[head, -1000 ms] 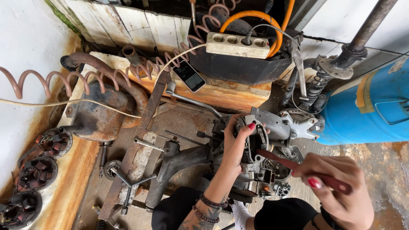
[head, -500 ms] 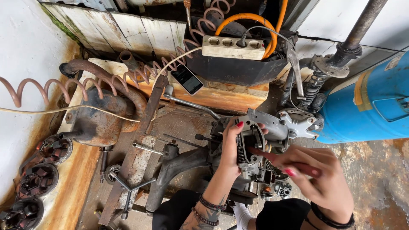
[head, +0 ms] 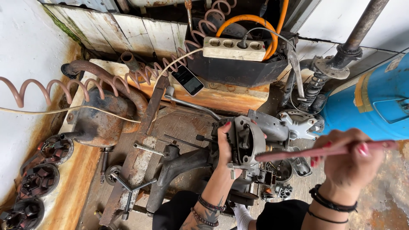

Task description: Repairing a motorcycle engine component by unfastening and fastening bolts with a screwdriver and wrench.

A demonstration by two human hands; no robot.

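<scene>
Head view: left hand (head: 224, 147) grips a grey cast-metal carburetor (head: 247, 142), ribbed and greasy, at the middle of the rusty bench (head: 179, 123). Right hand (head: 347, 159) closes its fingers round a thin reddish tool (head: 324, 151) pointing at the carburetor, beside a smooth blue tank (head: 375, 102).

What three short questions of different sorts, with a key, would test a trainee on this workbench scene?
1. True or false: the left hand grips the grey metal engine part.
2. What does the right hand hold? A) red-handled tool B) smartphone C) power strip
3. Fill in: the blue tank lies on the person's ____ side.

Key: 1 true; 2 A; 3 right.
</scene>
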